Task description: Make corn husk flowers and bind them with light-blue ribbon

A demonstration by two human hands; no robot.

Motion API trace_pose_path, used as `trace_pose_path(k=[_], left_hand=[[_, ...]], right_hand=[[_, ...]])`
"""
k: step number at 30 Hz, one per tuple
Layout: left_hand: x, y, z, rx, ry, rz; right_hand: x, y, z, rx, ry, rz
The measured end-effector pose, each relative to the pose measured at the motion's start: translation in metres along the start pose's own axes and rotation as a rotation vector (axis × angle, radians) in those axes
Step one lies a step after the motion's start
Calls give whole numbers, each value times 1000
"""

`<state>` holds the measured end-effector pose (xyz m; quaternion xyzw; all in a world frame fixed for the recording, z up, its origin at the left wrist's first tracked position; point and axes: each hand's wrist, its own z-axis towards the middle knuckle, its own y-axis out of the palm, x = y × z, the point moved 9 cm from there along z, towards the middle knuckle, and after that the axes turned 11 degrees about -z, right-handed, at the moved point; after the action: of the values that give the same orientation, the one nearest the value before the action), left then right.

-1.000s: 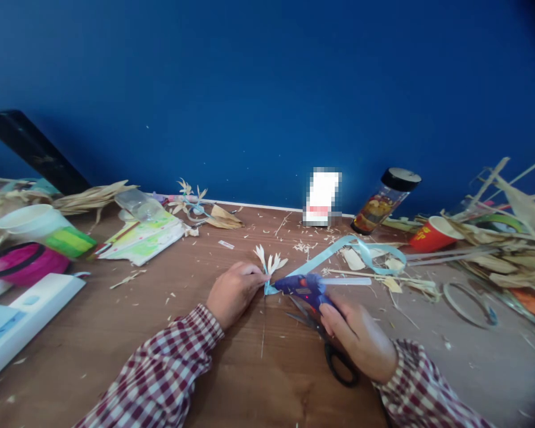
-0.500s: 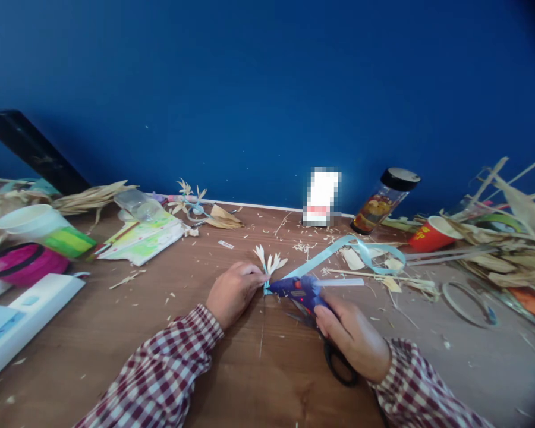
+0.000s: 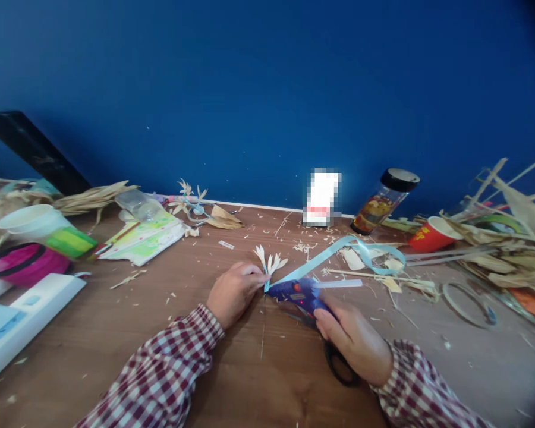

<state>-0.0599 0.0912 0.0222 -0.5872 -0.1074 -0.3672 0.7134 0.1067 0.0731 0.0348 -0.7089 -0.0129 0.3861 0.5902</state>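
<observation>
My left hand [image 3: 234, 292] pinches the base of a small straw flower [image 3: 270, 262] with pale pointed petals, pressed to the brown table [image 3: 196, 380]. My right hand [image 3: 352, 342] grips a blue glue gun [image 3: 296, 291], its nozzle touching the flower's base where a light blue ribbon [image 3: 339, 249] is attached. A clear glue stick [image 3: 341, 283] pokes out of the gun's back. Black-handled scissors [image 3: 336, 362] lie under my right hand.
Dry husks and strips are piled at the right [image 3: 503, 249], beside a red paper cup [image 3: 432, 233] and a black-lidded jar [image 3: 386, 202]. At the left stand a pink bowl [image 3: 24, 263], a green-banded cup [image 3: 44, 229], a white box [image 3: 22, 312] and papers [image 3: 145, 238].
My right hand and the glue gun have slid a little left, bringing the nozzle against the flower's base. My left hand has stayed put.
</observation>
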Motion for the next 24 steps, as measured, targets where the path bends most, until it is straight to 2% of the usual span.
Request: trace_pose_path(k=[10,24], left_hand=[[3,-1,0,10,13,18],[2,0,0,-10,3,16]], right_hand=[[6,1,1,33,30,-8],[4,-1,1,-9,42,32]])
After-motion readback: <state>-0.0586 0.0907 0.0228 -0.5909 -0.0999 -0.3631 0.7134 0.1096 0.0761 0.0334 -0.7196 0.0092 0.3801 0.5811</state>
